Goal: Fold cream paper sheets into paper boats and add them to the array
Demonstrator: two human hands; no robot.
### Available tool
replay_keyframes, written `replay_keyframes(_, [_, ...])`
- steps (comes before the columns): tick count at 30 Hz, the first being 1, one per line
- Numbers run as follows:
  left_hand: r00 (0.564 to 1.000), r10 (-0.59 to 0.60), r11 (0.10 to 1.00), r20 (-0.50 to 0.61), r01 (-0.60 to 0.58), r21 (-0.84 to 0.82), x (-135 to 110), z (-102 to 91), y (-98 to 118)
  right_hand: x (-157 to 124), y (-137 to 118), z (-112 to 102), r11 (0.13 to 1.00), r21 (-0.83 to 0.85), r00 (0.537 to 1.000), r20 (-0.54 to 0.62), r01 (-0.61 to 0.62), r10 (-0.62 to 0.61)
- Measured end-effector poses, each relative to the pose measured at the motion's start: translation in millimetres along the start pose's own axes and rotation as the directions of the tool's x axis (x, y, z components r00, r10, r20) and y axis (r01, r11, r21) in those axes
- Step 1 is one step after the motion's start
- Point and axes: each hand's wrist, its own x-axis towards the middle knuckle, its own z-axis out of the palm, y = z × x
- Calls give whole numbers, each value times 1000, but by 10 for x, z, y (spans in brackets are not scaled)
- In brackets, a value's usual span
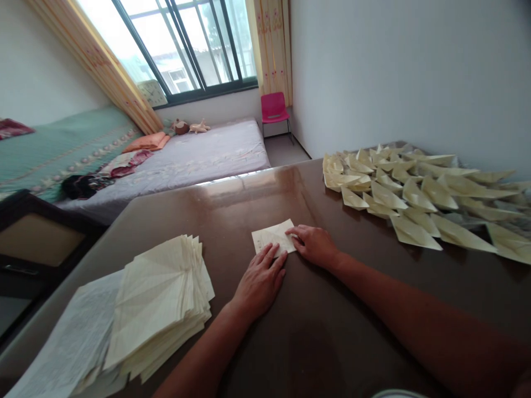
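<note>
A small folded sheet of cream paper lies flat on the brown table, with a few printed marks at its left side. My left hand rests on its lower edge, fingers stretched out and slightly spread. At the right edge, my right hand has its fingers curled, and their tips grip the paper there; its thumb is partly hidden. To the left is a thick stack of creased cream sheets. Many folded paper boats are crowded together at the right of the table.
Printed grey-white sheets lie beside and under the stack on the brown table. A round rim shows at the bottom edge. Beyond stand a bed, a pink chair and a dark cabinet at left.
</note>
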Motion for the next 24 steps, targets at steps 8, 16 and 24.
replay_keyframes(8, [1000,2,1000,8,-3,12,3,9,-16,-97,-57,-129,933,-41,933,-32,357,-359])
replay_keyframes(16, [1000,20,999,2,-21,37,12,-14,-48,-65,69,-135,907,32,905,61,420,-422])
replay_keyframes(24, [998,-6,988,-66,16,152,-31,-67,-112,-4,245,-152,927,30,925,54,375,-376])
